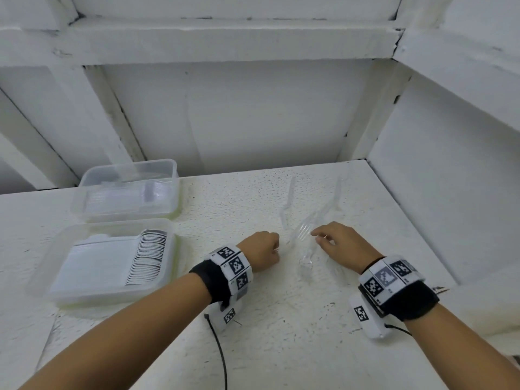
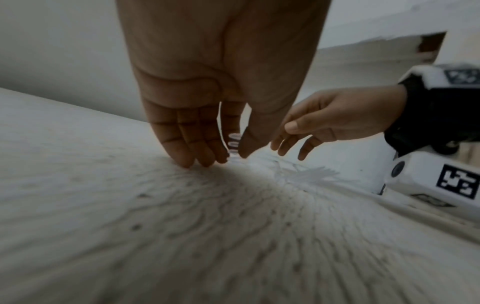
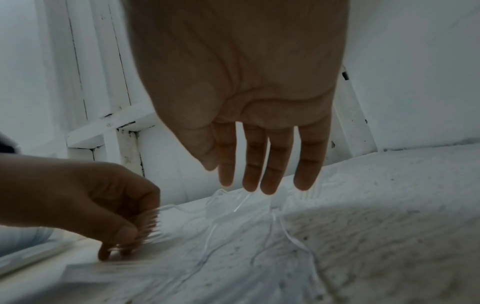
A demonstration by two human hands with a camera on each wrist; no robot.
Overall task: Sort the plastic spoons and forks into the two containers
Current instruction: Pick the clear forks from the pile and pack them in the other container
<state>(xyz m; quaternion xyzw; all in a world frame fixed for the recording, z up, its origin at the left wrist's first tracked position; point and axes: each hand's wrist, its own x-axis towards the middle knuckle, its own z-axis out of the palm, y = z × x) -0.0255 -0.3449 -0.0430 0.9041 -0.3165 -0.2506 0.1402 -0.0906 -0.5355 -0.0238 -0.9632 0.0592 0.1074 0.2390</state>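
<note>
Several clear plastic forks and spoons lie loose on the white table between my hands; they also show in the right wrist view. My left hand is curled at the pile's left edge and pinches a clear fork between thumb and fingers, its tines sticking out. My right hand hovers over the pile's right side with straight, spread fingers and holds nothing. Two clear containers stand at the left: the far one holds forks, the near one a row of stacked spoons.
The rough white table ends at a white wall behind and a white side wall on the right. A black cable runs from the left wrist camera toward me. Bare tabletop lies in front of the hands.
</note>
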